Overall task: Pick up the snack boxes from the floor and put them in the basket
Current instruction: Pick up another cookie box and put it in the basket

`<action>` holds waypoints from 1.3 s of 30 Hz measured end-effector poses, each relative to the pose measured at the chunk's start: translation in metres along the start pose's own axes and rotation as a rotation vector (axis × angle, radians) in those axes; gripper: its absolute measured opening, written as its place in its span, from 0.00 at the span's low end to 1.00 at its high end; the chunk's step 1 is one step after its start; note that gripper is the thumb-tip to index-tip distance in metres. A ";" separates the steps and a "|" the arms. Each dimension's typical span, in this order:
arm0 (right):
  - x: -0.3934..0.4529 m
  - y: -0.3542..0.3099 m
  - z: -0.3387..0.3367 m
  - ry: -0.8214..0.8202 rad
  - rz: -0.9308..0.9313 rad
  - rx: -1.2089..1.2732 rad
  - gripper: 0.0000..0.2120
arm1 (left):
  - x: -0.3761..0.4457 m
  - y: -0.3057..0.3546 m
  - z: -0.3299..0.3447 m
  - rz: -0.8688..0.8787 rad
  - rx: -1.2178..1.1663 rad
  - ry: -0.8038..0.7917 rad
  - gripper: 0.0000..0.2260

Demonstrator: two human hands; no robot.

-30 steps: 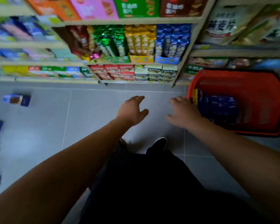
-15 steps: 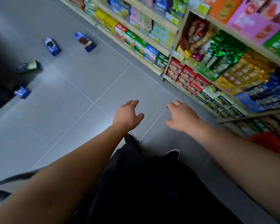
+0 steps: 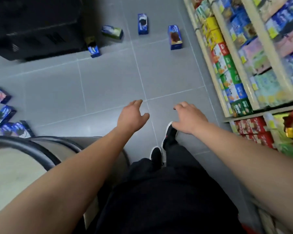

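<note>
Blue snack boxes (image 3: 174, 37) lay scattered on the grey floor (image 3: 108, 85), some ahead, some far left. Left hand (image 3: 132, 116) and right hand (image 3: 189, 117) hung out front, fingers loose, holding nothing.

Snack boxes on the floor: four in the far group (image 3: 174, 37), (image 3: 143, 23), (image 3: 112, 32), (image 3: 93, 48); apparently four in the blurred left group (image 3: 0, 94), (image 3: 4, 114), (image 3: 8, 128), (image 3: 22, 130). Hands: two. Shoes: two (image 3: 170, 135), (image 3: 156, 155).
</note>
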State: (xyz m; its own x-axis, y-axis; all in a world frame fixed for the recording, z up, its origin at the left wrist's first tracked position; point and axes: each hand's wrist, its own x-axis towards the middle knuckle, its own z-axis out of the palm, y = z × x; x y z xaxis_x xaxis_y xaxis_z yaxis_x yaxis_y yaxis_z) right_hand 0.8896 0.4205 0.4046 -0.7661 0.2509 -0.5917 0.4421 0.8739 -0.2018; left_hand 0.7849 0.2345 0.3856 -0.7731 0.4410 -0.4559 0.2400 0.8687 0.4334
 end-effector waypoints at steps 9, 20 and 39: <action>0.169 -0.087 -0.087 -0.055 -0.290 -0.140 0.30 | 0.096 -0.047 -0.087 -0.316 -0.165 0.181 0.29; 0.331 -0.179 -0.182 -0.150 -0.473 -0.266 0.30 | 0.205 -0.084 -0.183 -0.560 -0.328 0.271 0.29; 0.609 -0.406 -0.179 -0.232 -0.356 -0.211 0.30 | 0.450 -0.315 -0.298 -0.627 -0.518 0.225 0.28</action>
State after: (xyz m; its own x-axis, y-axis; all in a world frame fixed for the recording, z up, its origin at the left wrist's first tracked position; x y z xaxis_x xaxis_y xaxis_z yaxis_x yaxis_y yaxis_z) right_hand 0.1604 0.2934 0.2664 -0.7180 -0.1578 -0.6779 0.0483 0.9603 -0.2747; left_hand 0.1866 0.0914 0.2758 -0.7853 -0.1913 -0.5888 -0.5296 0.7002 0.4789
